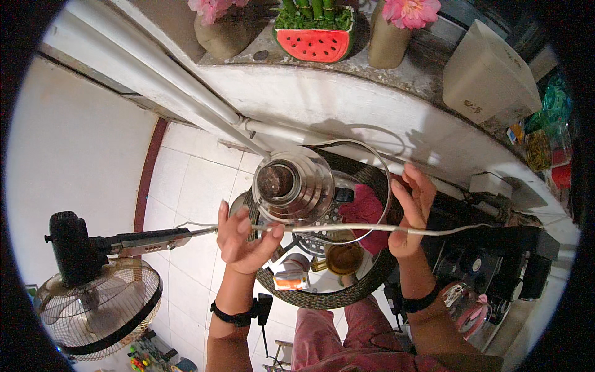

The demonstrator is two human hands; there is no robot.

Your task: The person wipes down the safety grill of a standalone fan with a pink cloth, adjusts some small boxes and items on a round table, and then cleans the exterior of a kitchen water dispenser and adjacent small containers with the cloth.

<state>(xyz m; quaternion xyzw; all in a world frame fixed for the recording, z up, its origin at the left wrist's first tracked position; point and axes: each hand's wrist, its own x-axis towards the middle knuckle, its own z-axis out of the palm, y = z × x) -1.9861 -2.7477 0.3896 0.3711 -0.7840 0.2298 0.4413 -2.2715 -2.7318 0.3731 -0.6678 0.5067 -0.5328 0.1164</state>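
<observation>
A white cable (344, 227) stretches crosswise before me, passing through both hands. My left hand (244, 242) holds it loosely near the thumb tip, its fingers spread. At my right hand (409, 214) the cable crosses by the thumb, and the fingers point up, apart. A thinner cable loop (386, 176) arcs between the hands. Beneath lies a round table with a dark woven rim (325, 300). On it stand a metal thermos flask (316, 186) with a brown stopper (275, 181), a crumpled magenta cloth (365, 207) and an amber glass mug (344, 258).
A standing fan (100, 297) is at the left. A curved ledge (325, 69) above bears a watermelon-patterned planter (316, 44), vases of pink flowers and a pale container (490, 74). An orange-and-white box (291, 281) lies on the table. Dark items and a jar (472, 316) crowd the right.
</observation>
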